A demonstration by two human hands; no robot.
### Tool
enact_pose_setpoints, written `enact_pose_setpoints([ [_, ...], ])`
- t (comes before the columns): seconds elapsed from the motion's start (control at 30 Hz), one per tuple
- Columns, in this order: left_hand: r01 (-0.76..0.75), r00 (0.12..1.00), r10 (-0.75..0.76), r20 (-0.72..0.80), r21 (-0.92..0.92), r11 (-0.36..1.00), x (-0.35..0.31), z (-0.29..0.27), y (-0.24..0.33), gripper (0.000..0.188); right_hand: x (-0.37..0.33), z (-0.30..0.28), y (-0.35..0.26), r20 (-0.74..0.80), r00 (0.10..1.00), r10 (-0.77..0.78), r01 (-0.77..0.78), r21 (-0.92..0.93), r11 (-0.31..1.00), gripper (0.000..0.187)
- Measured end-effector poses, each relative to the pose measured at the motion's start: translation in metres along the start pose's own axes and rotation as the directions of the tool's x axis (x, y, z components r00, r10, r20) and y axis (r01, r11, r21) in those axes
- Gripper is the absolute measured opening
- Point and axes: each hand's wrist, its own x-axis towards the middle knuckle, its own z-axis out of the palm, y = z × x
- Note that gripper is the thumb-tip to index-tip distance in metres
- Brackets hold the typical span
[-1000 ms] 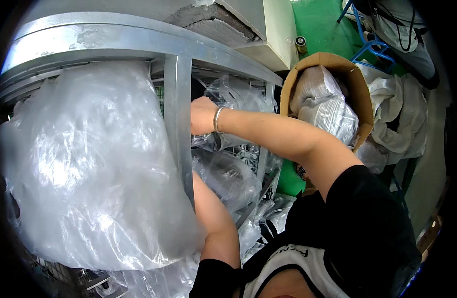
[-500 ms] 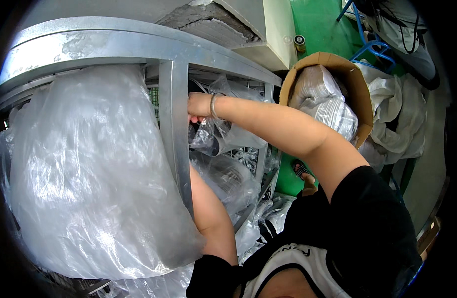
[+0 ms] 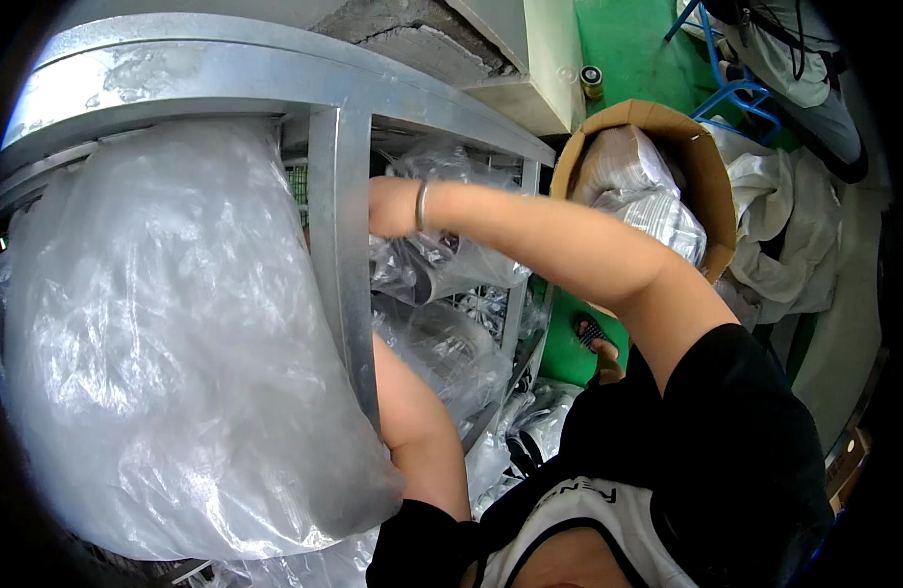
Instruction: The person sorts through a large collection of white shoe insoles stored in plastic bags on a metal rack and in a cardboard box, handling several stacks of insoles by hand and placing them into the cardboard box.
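Note:
A big, bulging clear plastic bag [image 3: 197,343] fills the left of the metal rack. My left forearm [image 3: 412,402] runs up behind the rack's upright post [image 3: 341,245] and the bag, which hide my left hand. With a bangle at its wrist, my right hand [image 3: 393,207] reaches behind the same post from the right. Its fingers are mostly covered, so their grip does not show. Just below that hand, clear plastic bags [image 3: 442,269] with dark things inside lie on the rack.
The rack's thick top rail [image 3: 197,64] curves across the upper left. Right of the rack stands an open cardboard box [image 3: 721,211] holding plastic-wrapped bundles. White sacks [image 3: 800,225] lie beyond it. A person [image 3: 804,88] is by a blue stool [image 3: 736,98] at upper right.
My right hand has slid slightly left and farther behind the post. The big bag and rack have shifted a little in the view.

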Motion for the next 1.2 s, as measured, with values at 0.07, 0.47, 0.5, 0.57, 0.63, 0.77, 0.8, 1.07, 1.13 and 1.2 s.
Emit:
enact_pose_setpoints([
  [0.07, -0.032, 0.999, 0.032, 0.001, -0.004, 0.999, 0.0, 0.002, 0.003, 0.019, 0.007, 0.002, 0.011, 0.323, 0.946, -0.023, -0.189, 0.606, 0.773, 0.02],
  [0.47, 0.252, 0.91, -0.208, -0.359, 0.081, 0.964, 0.051, -0.044, -0.105, 0.019, -0.028, -0.003, -0.006, -0.424, 0.81, -0.406, 0.361, -0.184, 0.914, 0.007],
  [0.5, 0.279, 0.892, -0.217, -0.395, 0.104, 0.955, 0.058, -0.052, -0.118, 0.019, -0.032, -0.006, -0.008, -0.416, 0.811, -0.411, 0.373, -0.175, 0.911, 0.007],
  [0.57, 0.326, 0.864, -0.231, -0.448, 0.147, 0.934, 0.07, -0.061, -0.144, 0.02, -0.045, -0.012, -0.006, -0.395, 0.843, -0.366, 0.303, -0.216, 0.928, 0.008],
  [0.63, 0.367, 0.848, -0.243, -0.472, 0.189, 0.911, 0.078, -0.068, -0.17, 0.02, -0.062, -0.012, 0.005, -0.399, 0.86, -0.318, 0.268, -0.178, 0.947, 0.011],
  [0.77, 0.4, 0.848, -0.221, -0.481, 0.309, 0.863, 0.094, -0.086, -0.195, 0.021, -0.105, -0.011, 0.017, -0.338, 0.938, -0.074, 0.062, -0.047, 0.997, 0.012],
  [0.8, 0.39, 0.859, -0.212, -0.466, 0.326, 0.861, 0.1, -0.086, -0.197, 0.022, -0.111, -0.006, 0.03, -0.351, 0.934, -0.066, 0.057, -0.036, 0.998, 0.012],
  [1.07, 0.383, 0.88, -0.343, -0.328, 0.063, 0.922, 0.091, -0.076, -0.15, 0.023, -0.065, -0.017, 0.003, -0.368, 0.887, -0.28, 0.365, 0.187, 0.912, 0.017],
  [1.13, 0.189, 0.941, -0.227, -0.25, -0.17, 0.967, 0.065, -0.052, -0.134, 0.02, -0.041, -0.021, -0.006, -0.09, 0.984, -0.153, 0.175, 0.632, 0.755, 0.023],
  [1.2, 0.078, 0.964, -0.139, -0.225, -0.261, 0.962, 0.05, -0.041, -0.102, 0.019, -0.012, -0.008, -0.002, -0.15, 0.989, -0.011, 0.11, 0.677, 0.728, 0.026],
])
